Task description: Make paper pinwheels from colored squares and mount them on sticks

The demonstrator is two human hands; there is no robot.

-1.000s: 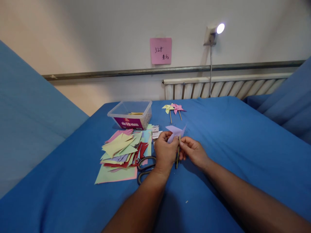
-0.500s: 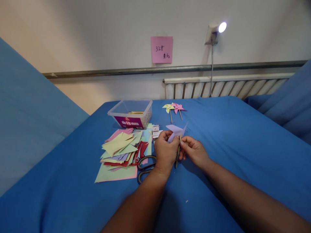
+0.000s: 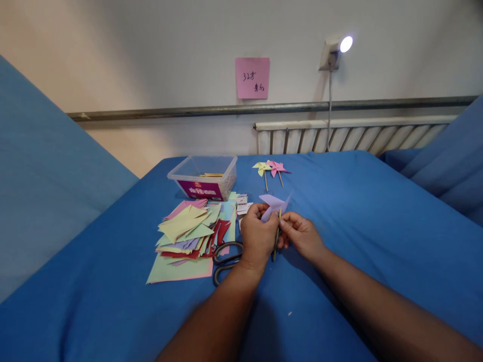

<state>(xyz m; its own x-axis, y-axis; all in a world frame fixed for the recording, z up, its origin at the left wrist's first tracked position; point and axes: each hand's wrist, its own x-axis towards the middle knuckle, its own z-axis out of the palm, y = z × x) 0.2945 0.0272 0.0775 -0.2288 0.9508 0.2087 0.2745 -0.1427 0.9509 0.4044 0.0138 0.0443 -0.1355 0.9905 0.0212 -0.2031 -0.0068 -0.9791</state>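
Note:
Between the thumb and fingers of my left hand is a purple paper pinwheel, its folded blades pointing up and outward. My right hand pinches a thin wooden stick upright against the pinwheel's near side. Both hands meet there, and the fingers hide the join between paper and stick. Black-handled scissors lie just left of my left wrist, their blades mostly covered by the hand. Farther back, a yellow pinwheel and a pink pinwheel, both on sticks, lie side by side.
Left of my hands is a pile of cut coloured paper. Behind it stands a clear plastic box with sticks inside. Small white printed packets lie beside the paper. A blue cloth covers the table, which reaches the wall.
Almost nothing differs. Both hands keep their grip on the pinwheel and stick; the whole view has shifted very slightly.

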